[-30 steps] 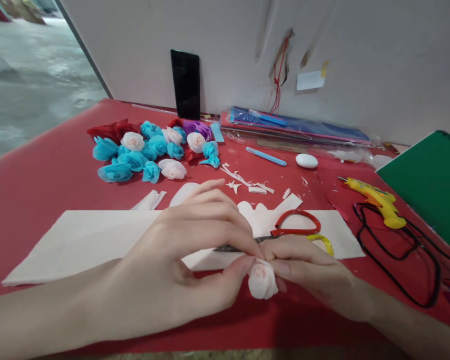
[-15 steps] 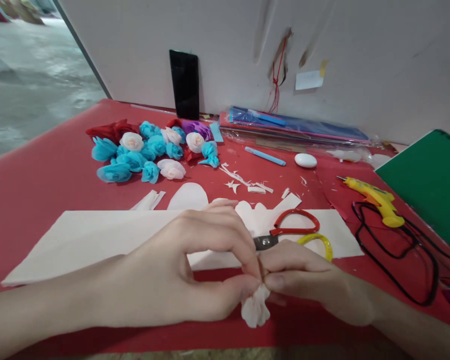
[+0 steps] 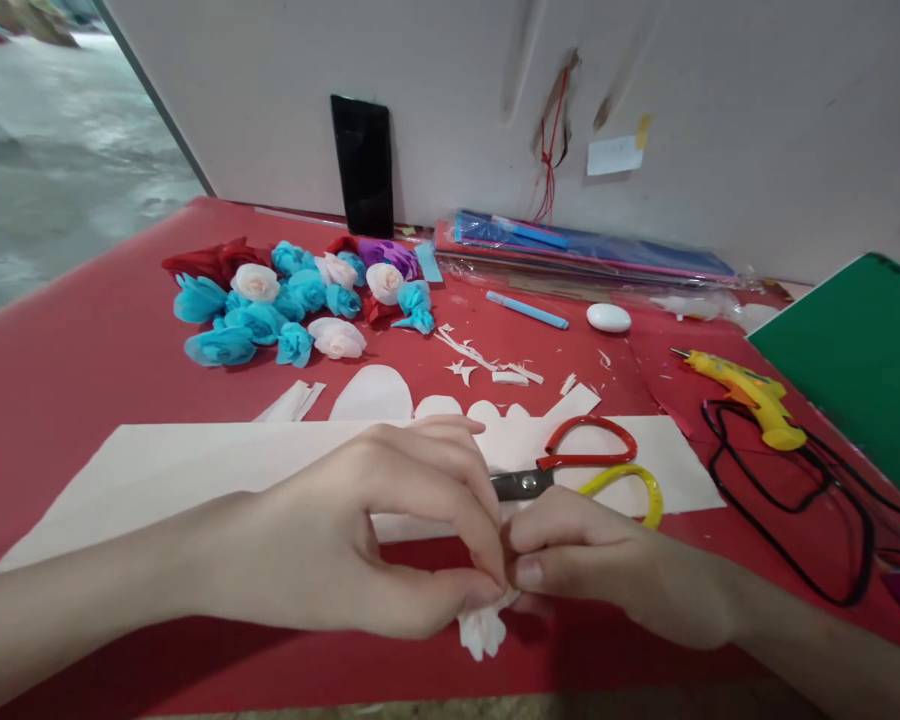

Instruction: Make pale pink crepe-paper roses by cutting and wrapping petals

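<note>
A small white paper flower (image 3: 483,632) hangs petals down near the table's front edge. My left hand (image 3: 405,530) pinches its base between thumb and fingers. From the right, my right hand (image 3: 592,555) pinches at the same base, its fingertips against those of the left; the gripped part is hidden between them. Just behind the hands lie scissors (image 3: 525,484) with one red and one yellow handle, on a long white paper strip (image 3: 195,470). Rounded white paper petals (image 3: 373,395) lie along the strip's far edge.
Blue, white, red and purple paper flowers (image 3: 259,323) are heaped at back left. A phone (image 3: 364,165) leans on the wall. Paper scraps (image 3: 461,350), a blue pen (image 3: 527,310), a white oval object (image 3: 608,318) and wrapped paper sheets (image 3: 607,255) lie behind. A yellow glue gun (image 3: 750,390) with black cord is at right.
Both hands have shifted slightly left together with the white flower, which now tilts more to the left. The whole view has also moved a little.
</note>
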Available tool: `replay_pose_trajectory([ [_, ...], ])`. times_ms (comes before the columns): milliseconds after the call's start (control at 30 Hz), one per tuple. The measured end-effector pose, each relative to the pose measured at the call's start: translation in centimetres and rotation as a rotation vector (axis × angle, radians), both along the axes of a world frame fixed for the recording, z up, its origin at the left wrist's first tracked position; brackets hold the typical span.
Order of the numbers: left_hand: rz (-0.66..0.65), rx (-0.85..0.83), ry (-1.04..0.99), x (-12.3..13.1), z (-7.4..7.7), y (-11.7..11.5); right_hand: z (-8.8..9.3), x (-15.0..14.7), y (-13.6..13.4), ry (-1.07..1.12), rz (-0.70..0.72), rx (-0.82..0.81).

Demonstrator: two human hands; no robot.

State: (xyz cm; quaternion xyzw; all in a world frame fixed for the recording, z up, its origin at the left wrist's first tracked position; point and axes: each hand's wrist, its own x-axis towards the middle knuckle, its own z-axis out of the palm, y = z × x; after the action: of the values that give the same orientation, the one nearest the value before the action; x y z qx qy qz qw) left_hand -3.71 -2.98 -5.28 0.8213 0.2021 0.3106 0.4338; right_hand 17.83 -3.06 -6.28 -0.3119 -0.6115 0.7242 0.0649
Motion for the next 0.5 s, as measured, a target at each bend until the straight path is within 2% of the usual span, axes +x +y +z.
replay_pose_trajectory([
  [133, -0.021, -0.042, 0.011, 0.1, -0.7, 0.1, 0.3, -0.1, 0.1, -0.038, 0.008, -0.022],
  [333, -0.049, -0.193, 0.014, -0.1, -1.8, -0.1, 1.1, -0.3, 0.0, -0.079, 0.001, -0.043],
  [500, -0.034, -0.458, 0.074, 0.0, -2.0, -0.2, 1.4, -0.4, -0.3, -0.023, -0.03, 0.05],
])
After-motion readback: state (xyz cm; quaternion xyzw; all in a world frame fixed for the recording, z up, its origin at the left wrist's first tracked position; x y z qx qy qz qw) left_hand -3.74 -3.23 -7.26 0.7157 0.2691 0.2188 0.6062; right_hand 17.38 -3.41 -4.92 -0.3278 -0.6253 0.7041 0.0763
